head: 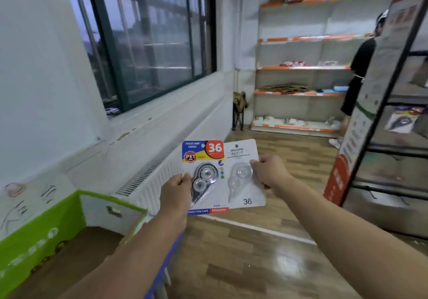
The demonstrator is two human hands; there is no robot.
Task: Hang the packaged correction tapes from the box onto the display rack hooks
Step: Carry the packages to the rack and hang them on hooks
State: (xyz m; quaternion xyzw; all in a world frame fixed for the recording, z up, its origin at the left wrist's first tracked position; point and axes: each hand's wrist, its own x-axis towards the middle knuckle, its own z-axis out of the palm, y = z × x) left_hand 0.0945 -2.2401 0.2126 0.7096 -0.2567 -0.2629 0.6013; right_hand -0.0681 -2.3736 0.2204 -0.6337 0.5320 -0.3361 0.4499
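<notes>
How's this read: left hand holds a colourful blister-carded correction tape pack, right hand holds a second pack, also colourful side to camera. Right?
Not quite. Head view: left hand holds the colourful blister-carded correction tape pack, right hand holds a second pack, but its plain white card side faces the camera.

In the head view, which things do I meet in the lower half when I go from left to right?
green box → left hand → coloured package → white package → right hand → display rack
</notes>
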